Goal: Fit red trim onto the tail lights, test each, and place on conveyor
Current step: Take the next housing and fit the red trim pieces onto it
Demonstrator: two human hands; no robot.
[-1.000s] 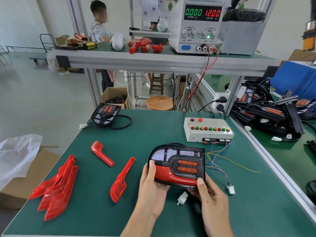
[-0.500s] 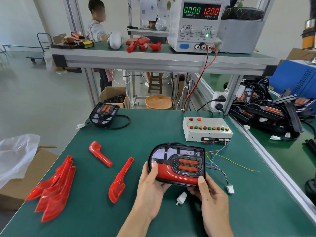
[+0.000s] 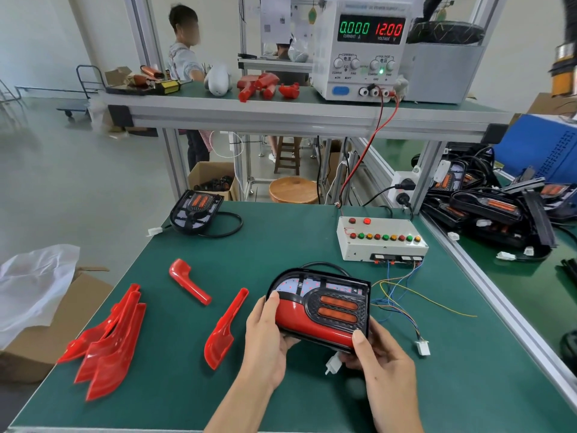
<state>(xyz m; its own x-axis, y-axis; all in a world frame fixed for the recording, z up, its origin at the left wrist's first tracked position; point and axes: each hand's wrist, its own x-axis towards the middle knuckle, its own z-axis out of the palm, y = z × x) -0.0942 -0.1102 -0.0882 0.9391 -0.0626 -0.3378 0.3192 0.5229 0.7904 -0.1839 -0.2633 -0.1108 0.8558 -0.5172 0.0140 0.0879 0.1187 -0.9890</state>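
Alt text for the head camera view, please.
Both hands, left and right, grip a tail light with red trim fitted, above a green bench. Loose red trim pieces lie left; a button test box sits behind.

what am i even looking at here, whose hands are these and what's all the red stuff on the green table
This is one picture from a camera worn on a person's head, looking down at their own hands at a workbench. No robot is involved. The left hand and right hand together hold a black tail light with a red trim along its lower edge. On the green table lie more loose trim pieces, another tail light at the far left, and a white test box with coloured buttons and wires. On the shelf above, a power supply reads 12.00 volts. More tail lights are piled to the right.
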